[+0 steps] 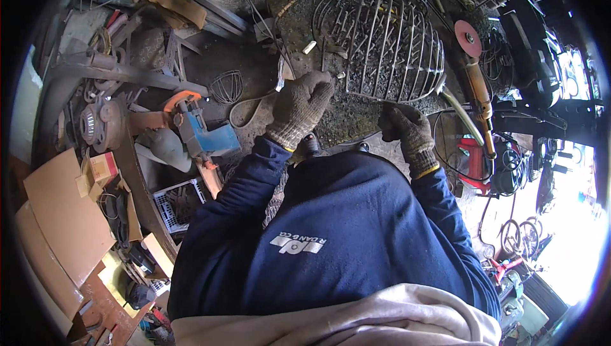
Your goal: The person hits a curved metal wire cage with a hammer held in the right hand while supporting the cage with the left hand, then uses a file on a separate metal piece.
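A cage of bent metal rods lies on the dark, grit-covered work surface in front of me, its rounded open ribs facing up. My left hand, in a grey-brown knit glove, is closed just left of the cage; whatever its fingers hold, if anything, is hidden. A short upright rod stands just above that hand. My right hand, gloved the same way, has curled fingers directly below the cage's near rim. Whether it touches the rim cannot be made out. A small pale block lies left of the cage.
An angle grinder with a pink disc lies to the right. At left are a blue machine with an orange guard, a small wire cage, a white plastic crate and cardboard. Cables run along the surface.
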